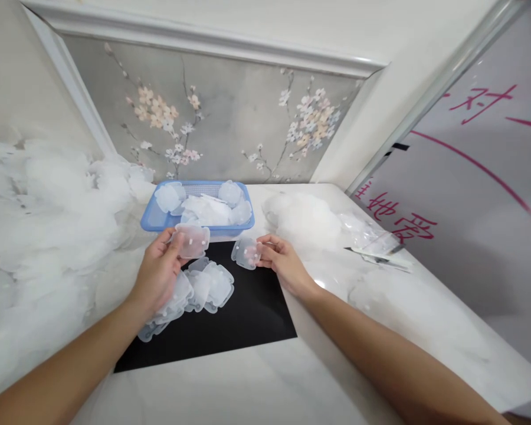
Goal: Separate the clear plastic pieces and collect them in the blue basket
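Observation:
My left hand (161, 268) pinches a translucent, frosted plastic piece (193, 241) with a notched outline and small white spots, held above the black mat (256, 316). To the right, my right hand (281, 260) grips a similar frosted plastic piece (243, 254) by its right edge, with fingertips showing through it. The two held pieces are apart. Below and between the hands, a loose pile of the same pieces (210, 286) lies overlapping on the mat, partly hidden by my left hand and wrist.
Behind the mat stands a blue plastic basket (148, 219) with several frosted pieces inside. A large heap of translucent pieces (48, 236) covers the left side. Clear plastic bags (305, 218) and a slim tool (376, 258) lie at right, near a whiteboard (482, 195). A floral panel (234, 112) is behind.

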Available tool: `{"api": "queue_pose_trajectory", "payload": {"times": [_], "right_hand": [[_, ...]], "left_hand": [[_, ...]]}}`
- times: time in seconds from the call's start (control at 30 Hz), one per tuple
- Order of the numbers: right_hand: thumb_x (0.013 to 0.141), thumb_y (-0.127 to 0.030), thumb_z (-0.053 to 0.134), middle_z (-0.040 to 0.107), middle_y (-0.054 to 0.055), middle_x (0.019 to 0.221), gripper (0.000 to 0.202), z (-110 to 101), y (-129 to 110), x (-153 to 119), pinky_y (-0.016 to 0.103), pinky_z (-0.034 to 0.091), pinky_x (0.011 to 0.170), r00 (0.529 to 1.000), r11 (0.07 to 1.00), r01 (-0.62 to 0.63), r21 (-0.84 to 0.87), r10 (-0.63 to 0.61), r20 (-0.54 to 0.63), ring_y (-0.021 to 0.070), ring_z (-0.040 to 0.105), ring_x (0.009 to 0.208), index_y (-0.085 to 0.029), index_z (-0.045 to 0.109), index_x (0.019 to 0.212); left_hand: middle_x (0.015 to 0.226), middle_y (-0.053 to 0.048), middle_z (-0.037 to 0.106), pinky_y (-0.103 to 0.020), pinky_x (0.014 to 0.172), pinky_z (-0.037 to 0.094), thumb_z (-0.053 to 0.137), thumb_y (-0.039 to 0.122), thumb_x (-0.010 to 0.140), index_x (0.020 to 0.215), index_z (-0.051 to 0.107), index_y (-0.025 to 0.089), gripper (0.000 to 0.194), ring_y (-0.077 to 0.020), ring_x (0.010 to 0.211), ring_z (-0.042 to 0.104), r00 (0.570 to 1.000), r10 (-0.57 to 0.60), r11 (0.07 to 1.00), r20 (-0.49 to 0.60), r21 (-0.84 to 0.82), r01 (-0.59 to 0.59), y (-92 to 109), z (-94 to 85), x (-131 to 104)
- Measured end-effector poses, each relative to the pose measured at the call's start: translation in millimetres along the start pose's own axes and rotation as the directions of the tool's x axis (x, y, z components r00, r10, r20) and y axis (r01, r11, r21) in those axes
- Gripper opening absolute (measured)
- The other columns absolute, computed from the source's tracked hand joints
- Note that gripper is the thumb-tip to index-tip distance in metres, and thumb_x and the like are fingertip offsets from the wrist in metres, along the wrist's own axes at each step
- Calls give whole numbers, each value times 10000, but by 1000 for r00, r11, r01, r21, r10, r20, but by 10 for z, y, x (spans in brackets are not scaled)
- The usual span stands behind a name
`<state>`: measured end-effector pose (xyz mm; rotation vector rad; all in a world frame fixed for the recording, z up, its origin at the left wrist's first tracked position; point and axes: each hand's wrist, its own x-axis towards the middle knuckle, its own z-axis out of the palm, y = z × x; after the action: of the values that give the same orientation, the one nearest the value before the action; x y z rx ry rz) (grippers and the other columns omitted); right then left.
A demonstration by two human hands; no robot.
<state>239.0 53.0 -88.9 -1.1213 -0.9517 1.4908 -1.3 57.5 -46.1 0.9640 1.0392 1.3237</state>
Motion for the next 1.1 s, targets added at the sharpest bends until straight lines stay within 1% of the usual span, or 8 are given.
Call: {"api": "queue_pose_trajectory", "payload": {"times": [0.13,0.3,0.6,0.7,0.77,0.83,0.93,1.1], "right_hand": [[659,-502,813,709,-16,738,380,35,-23,-37,368,586,751,997,998,-9,60,5,72,182,705,680,-241,581,809],[654,-449,822,726,-8,765,356,39,-24,-43,365,581,764,992,994,-45,99,33,124,190,720,717,-242,615,857],[675,-436,802,731,5,813,304,24,12,-31,359,555,770,993,996,-40,84,31,113,195,700,772,-250,686,885],[756,-451,736,735,19,902,221,24,-6,-52,375,515,851,987,990,126,-57,-120,103,212,673,884,-260,700,861],[812,-439,682,726,42,1013,183,19,-32,-73,381,481,889,958,931,286,-226,-269,104,233,639,982,-262,713,842],[838,-416,642,700,55,1080,168,12,-59,-95,373,479,829,931,868,366,-337,-349,112,228,621,940,-263,713,837],[850,-373,582,685,50,1046,158,8,-73,-118,335,458,664,939,884,342,-319,-318,128,178,581,731,-251,673,805],[847,-370,586,663,31,835,200,9,-20,-98,325,442,734,949,886,315,-340,-292,118,194,587,819,-221,590,712]], "left_hand": [[1015,-62,741,-331,794,586,669,233,858,945,669,195,95,-216,942,706,959,-256,952,121,-140,272,2,48,-51],[1128,-112,737,-419,902,585,527,298,955,1027,672,170,206,-257,1063,700,884,-423,885,199,-118,450,-21,68,-65],[1115,-114,745,-434,960,549,527,313,928,1046,645,179,213,-270,1090,696,866,-431,879,253,-100,466,-34,44,-48],[1113,-96,745,-480,970,532,534,203,856,1092,617,195,250,-275,1077,699,854,-414,878,315,-110,467,-27,11,-59],[1135,-96,738,-523,989,510,536,147,794,1136,591,202,351,-287,1098,689,833,-408,869,374,-119,480,-25,-12,-64],[1166,-101,724,-561,1009,484,531,128,764,1174,569,203,419,-300,1141,668,819,-405,864,406,-124,488,-29,-34,-63],[1197,-106,704,-600,1018,467,522,111,725,1209,551,198,493,-321,1195,631,819,-399,864,413,-129,486,-37,-55,-62],[1177,-87,706,-571,1011,495,509,17,555,1213,554,195,682,-319,1228,598,832,-403,884,381,-74,462,-7,-37,-95]]}}
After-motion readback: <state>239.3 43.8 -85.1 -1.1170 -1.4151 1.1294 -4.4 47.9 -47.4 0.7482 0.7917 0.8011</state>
